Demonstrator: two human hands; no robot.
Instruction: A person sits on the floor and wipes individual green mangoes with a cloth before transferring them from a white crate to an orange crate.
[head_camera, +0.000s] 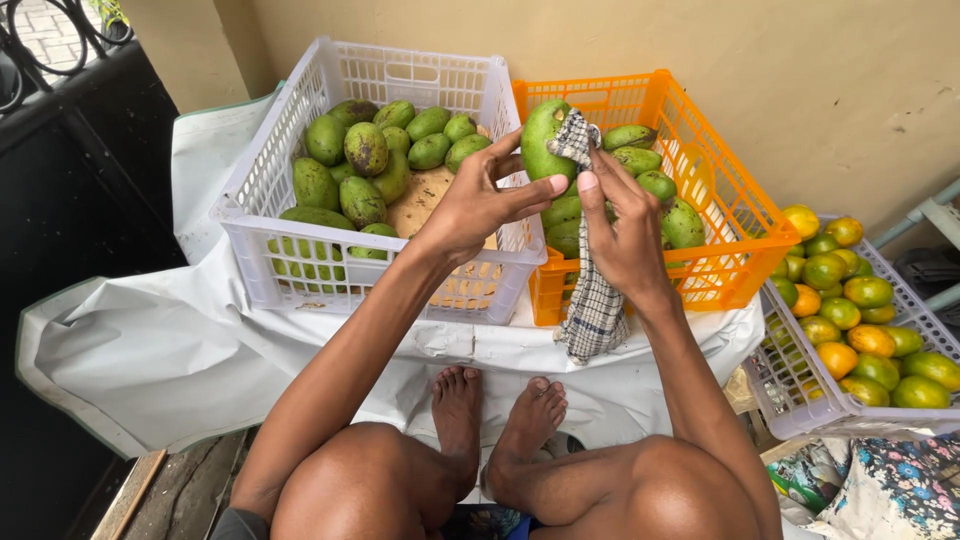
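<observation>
Your left hand (478, 200) pinches the mango (545, 140), long axis upright, above the orange crate (735, 215). Your right hand (622, 235), just right of it, presses the cloth (592, 300) against it.

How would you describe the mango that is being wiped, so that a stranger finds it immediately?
Find the orange plastic crate beside the white plastic crate. Above their shared edge, the left hand holds up one green oval mango, and the right hand presses a checked grey-and-white cloth against it. Unlike the other mangoes, it lies in no crate.
</observation>
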